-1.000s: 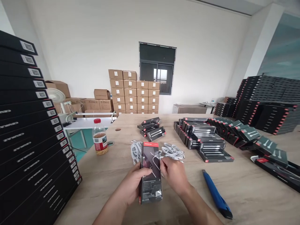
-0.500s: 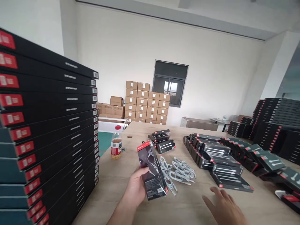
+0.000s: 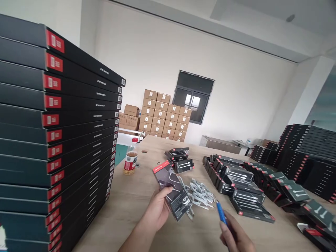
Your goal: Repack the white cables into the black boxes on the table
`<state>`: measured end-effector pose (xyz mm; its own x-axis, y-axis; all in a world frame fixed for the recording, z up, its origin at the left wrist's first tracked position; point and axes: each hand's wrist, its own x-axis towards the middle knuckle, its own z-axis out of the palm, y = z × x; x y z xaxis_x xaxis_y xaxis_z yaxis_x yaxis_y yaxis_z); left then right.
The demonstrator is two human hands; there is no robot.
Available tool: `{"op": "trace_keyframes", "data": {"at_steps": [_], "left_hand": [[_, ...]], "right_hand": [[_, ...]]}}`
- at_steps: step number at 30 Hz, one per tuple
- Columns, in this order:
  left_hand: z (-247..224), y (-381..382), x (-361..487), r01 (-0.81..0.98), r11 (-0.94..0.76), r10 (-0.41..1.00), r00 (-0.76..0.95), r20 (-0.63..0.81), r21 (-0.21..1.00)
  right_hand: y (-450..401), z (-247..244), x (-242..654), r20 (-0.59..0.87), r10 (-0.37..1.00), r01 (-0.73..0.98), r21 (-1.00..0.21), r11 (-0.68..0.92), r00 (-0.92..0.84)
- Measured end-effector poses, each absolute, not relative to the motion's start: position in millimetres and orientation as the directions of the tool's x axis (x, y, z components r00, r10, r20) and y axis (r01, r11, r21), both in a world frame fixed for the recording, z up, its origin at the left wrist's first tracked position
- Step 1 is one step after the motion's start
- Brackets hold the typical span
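Observation:
My left hand (image 3: 160,206) is closed round a flat black cable box (image 3: 172,189) with a red top edge, its printed face tilted toward me. My right hand (image 3: 235,234) grips a blue utility knife (image 3: 221,211), its thin tip pointing up and away from me. Between the hands, coils of white cable (image 3: 201,192) lie on the wooden table, partly behind the box in my left hand. The knife tip appears close to the right end of these coils.
A tall stack of black boxes (image 3: 78,140) stands at left. Beyond my left hand is a drink bottle (image 3: 130,157) with a red cap. A few small boxes (image 3: 183,165) lie mid-table. Rows of boxes (image 3: 236,178) fill the right; cartons (image 3: 160,115) stand by the wall.
My right hand was spread over the table and now holds the blue utility knife. The box in my left hand has tilted a little. The view has shifted and rolled slightly.

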<state>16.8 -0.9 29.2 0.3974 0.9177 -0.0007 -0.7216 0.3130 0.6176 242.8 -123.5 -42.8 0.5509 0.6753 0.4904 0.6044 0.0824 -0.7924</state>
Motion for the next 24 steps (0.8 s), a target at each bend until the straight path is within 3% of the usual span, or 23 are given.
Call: {"op": "trace_keyframes", "data": {"at_steps": [4, 10, 18, 24], "left_hand": [[29, -3, 18, -0.703, 0.353, 0.891, 0.455, 0.009, 0.618], [36, -10, 17, -0.707, 0.454, 0.826, 0.562, 0.041, 0.542], [25, -7, 23, -0.641, 0.521, 0.735, 0.673, 0.086, 0.563], [24, -8, 25, -0.615, 0.547, 0.742, 0.67, 0.011, 0.569]], "right_hand": [[-107, -33, 194, 0.657, 0.671, 0.745, -0.626, 0.23, 0.344], [-86, -35, 162, 0.731, 0.659, 0.88, -0.417, 0.226, 0.178], [-75, -30, 143, 0.746, 0.635, 0.862, -0.442, 0.248, 0.2], [-70, -15, 133, 0.71, 0.646, 0.835, -0.512, 0.201, 0.279]]}}
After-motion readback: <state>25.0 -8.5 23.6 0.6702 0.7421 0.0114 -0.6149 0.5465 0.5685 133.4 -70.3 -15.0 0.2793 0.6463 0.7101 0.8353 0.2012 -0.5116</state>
